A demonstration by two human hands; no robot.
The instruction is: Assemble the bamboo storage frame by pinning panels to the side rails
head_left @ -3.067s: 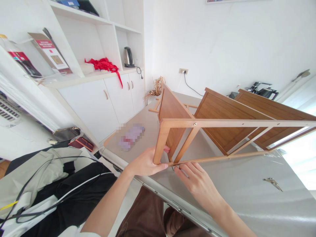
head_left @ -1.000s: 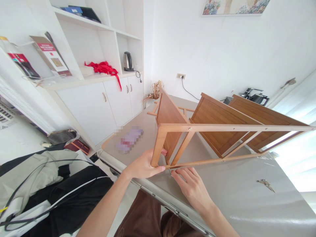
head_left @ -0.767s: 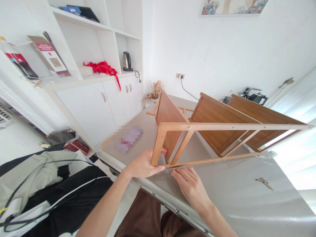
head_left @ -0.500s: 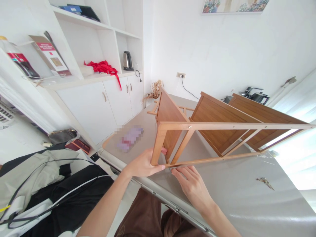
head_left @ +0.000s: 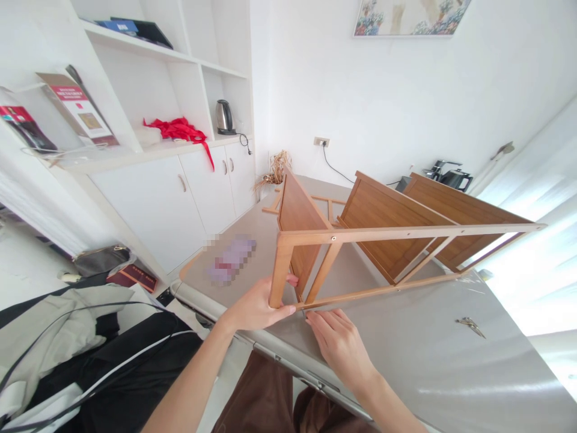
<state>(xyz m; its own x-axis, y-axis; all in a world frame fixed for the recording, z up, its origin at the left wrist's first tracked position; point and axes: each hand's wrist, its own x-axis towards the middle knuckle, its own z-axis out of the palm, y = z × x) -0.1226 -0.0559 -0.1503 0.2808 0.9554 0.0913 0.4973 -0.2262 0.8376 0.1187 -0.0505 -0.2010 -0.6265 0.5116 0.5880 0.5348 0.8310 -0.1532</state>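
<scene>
A brown wooden shelf unit (head_left: 369, 231) with several slatted or panelled shelves lies on its side on the grey table (head_left: 433, 355). At its near left corner, my left hand (head_left: 255, 307) is closed round the end of the frame, thumb along the lower rail and fingertips showing behind the post. Just right of that, beneath the same rail, my right hand (head_left: 340, 340) pinches a small thin metal piece (head_left: 304, 313) against the corner joint. Its exact kind is too small to make out. Several loose metal screws (head_left: 471, 326) lie on the table to the right.
Another wooden frame piece (head_left: 327, 200) lies behind the unit. A blurred purple packet (head_left: 232, 260) rests on the table's left part. White cabinets (head_left: 148, 186) stand at left, with dark clothes and cables (head_left: 148, 355) below. An electric kettle (head_left: 456, 179) is at the back right.
The view has shifted slightly, so everything appears a little further left. My right hand has turned a little under the rail, fingers closer together; my left hand keeps its hold.
</scene>
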